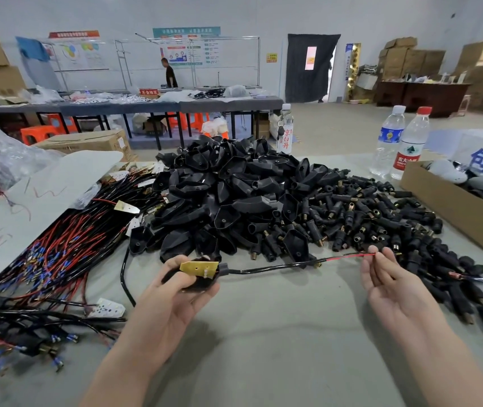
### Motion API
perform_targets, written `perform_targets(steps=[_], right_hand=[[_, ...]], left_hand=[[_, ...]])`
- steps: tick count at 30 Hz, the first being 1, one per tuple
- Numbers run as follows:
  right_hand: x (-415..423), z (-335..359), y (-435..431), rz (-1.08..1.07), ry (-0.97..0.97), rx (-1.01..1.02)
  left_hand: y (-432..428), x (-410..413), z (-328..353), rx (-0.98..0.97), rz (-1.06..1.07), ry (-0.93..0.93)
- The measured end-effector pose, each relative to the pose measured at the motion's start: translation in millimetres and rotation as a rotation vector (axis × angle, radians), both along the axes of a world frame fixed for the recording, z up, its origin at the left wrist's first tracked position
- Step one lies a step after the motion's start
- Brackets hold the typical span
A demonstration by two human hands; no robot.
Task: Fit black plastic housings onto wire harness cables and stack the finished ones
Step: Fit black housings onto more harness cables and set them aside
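Your left hand (172, 292) curls round a black housing (197, 284) at 6 o'clock on the table (263, 333), and your fingers hide most of it beneath a brass plate (199, 268). Its cable (266, 269) runs toward 3 o'clock. There your right hand (387, 277), palm up and otherwise loose, pinches the red wire (351, 255) between thumb and forefinger; the tip is too small to make out. The housing pile (228, 186) rises at 12 o'clock. The harness heap (58, 254) at 9 o'clock runs off the left edge.
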State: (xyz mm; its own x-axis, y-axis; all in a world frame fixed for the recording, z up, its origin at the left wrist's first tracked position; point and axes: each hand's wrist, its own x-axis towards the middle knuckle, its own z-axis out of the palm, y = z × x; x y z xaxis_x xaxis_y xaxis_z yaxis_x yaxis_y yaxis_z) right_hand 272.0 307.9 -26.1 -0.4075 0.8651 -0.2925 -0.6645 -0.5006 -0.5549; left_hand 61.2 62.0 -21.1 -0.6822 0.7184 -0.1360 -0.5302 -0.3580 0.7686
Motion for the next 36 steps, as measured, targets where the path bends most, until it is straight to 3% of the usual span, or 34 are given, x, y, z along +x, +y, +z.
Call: perform_targets(steps=[5,7,9,14,18,22,28,33,36], right_hand=[[-2,-3,1,0.041,-0.070,0.047],[-2,-4,2,0.024,-0.115,0.086],[0,-5,3,0.005,-0.151,0.127],[0,-6,0,-0.001,-0.197,0.177],[-6,-1,-12,0.044,-0.226,0.236],[-25,1,-41,0.171,-0.265,0.345],[-40,-1,-66,0.307,-0.225,0.440],[-39,0,-61,0.267,-0.188,0.413],[-36,0,-56,0.215,-0.195,0.388]], left_hand=[[-1,-10,-10,-0.150,0.047,-0.061],[1,-10,-12,-0.262,0.115,0.018],[4,-5,-12,-0.453,0.208,0.248],[1,7,-16,-0.894,0.478,1.035],[5,23,-15,-0.744,0.547,1.402],[20,52,-19,-0.576,0.342,1.601],[36,67,-21,-0.510,0.191,1.595],[55,74,-23,-0.483,0.140,1.631],[68,76,-27,-0.508,0.098,1.561]])
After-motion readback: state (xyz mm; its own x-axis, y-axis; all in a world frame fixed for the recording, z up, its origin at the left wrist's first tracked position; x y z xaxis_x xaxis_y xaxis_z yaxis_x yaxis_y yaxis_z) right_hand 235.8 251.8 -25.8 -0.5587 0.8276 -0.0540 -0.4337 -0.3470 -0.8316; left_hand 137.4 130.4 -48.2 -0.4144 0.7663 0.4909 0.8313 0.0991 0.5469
